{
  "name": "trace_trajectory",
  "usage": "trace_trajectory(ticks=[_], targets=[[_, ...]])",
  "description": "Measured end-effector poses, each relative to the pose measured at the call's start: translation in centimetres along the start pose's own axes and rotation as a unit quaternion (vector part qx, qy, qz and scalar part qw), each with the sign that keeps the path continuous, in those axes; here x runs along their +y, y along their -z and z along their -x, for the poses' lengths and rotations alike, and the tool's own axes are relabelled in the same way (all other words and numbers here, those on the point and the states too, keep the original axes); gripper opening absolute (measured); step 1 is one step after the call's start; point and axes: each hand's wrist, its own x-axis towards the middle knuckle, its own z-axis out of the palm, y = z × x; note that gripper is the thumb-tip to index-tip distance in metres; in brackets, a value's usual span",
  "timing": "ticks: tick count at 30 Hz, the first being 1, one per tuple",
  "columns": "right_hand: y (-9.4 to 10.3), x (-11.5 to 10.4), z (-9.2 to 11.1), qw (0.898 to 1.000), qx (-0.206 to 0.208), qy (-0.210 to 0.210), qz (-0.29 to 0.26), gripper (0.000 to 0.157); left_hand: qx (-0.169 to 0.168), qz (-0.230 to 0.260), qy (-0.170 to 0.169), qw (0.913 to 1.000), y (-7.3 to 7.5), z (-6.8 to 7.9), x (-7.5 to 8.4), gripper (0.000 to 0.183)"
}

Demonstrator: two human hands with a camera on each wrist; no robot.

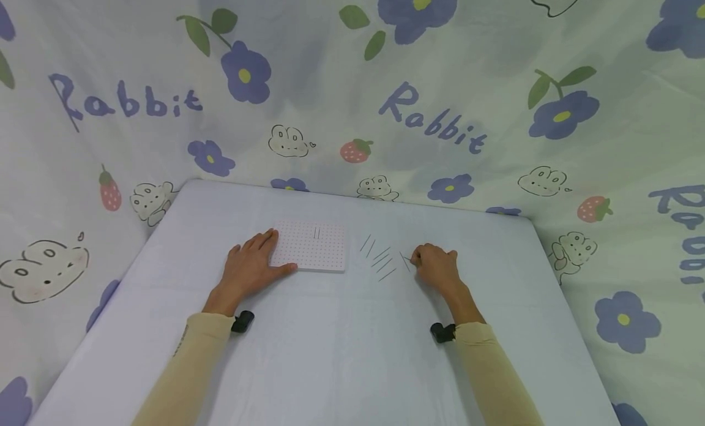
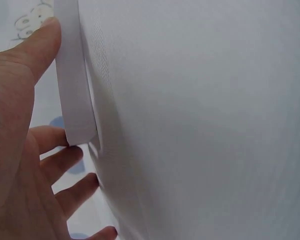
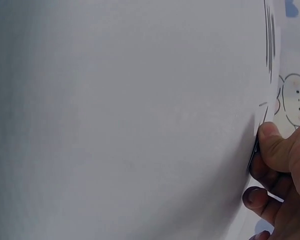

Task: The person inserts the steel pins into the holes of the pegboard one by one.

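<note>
The white dotted board (image 1: 308, 254) lies flat on the desk, a little left of centre and nearer the far edge than the near one. Two thin dark sticks (image 1: 315, 232) rise side by side on its far right part, apparently set upright in its holes, while the rest of its grid shows no others; the work looks barely begun. Roughly half a dozen loose sticks (image 1: 387, 275) lie slanted between the board and the right hand (image 1: 437, 267), none touching the board. The right hand pinches a held stick (image 3: 253, 152) between thumb and forefinger, and another stick (image 1: 404, 262) lies just by its fingertips. The left hand (image 1: 248, 270) is spread about the board's near left corner, thumb against the near edge and forefinger along the left edge, as if steadying it. The board's right and far edges are uncovered, and a strip of bare desk (image 1: 330, 352) parts its right edge from the nearest loose sticks. Both side edges of the desk are well apart from the hands, and broad room lies on the near side between the two sleeves (image 1: 193, 358). Beyond the far edge hangs a printed cloth (image 1: 308, 95), well clear of the fingers.
</note>
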Motion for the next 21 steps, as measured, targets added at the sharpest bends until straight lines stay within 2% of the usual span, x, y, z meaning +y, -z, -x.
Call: trace_trajectory(ticks=[10,15,18,21], targets=[[0.14,0.25,-0.05,1.0,-0.014,0.0,-0.028,0.012,0.001,0.003,0.0,1.0,0.01,-0.03,0.01,0.104],[0.22,0.13,-0.19,1.0,-0.012,0.003,-0.024,0.012,0.0,0.001,0.001,1.0,-0.03,-0.05,-0.03,0.105],[0.32,-0.05,-0.41,1.0,-0.011,0.01,-0.023,0.009,-0.001,0.0,0.001,1.0,-0.03,-0.06,-0.07,0.105],[0.53,-0.32,-0.68,0.999,-0.011,0.025,-0.033,0.012,-0.001,-0.002,0.0,1.0,-0.08,-0.1,-0.08,0.106]])
